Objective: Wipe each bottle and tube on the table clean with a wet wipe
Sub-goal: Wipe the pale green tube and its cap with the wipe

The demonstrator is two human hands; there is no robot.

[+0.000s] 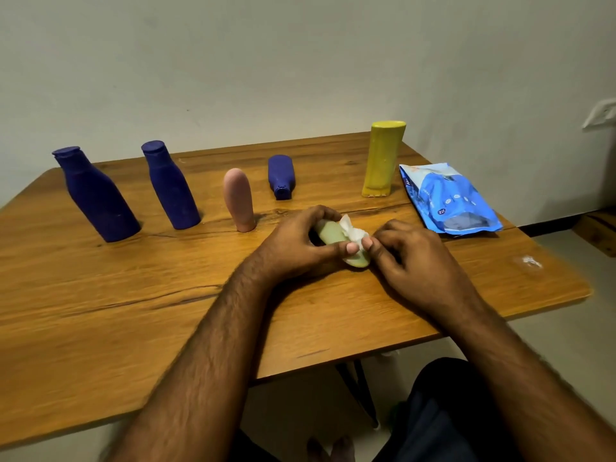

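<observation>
My left hand (293, 243) grips a pale green tube (330, 234) lying low over the wooden table (100, 295), thumb along its side. A crumpled white wet wipe (353, 232) sits on the tube's right end, and my right hand (410, 253) pinches it there. Behind stand two tall dark blue bottles (96, 198) (171, 186), a pink tube (238, 200), a small dark blue bottle (281, 176) on its cap and a yellow tube (383, 158) on its cap.
A blue pack of wet wipes (448, 198) lies at the table's right, close to the yellow tube. A small white smear (530, 261) marks the right corner. The wall runs right behind the table, with a white socket (601, 113) at the far right.
</observation>
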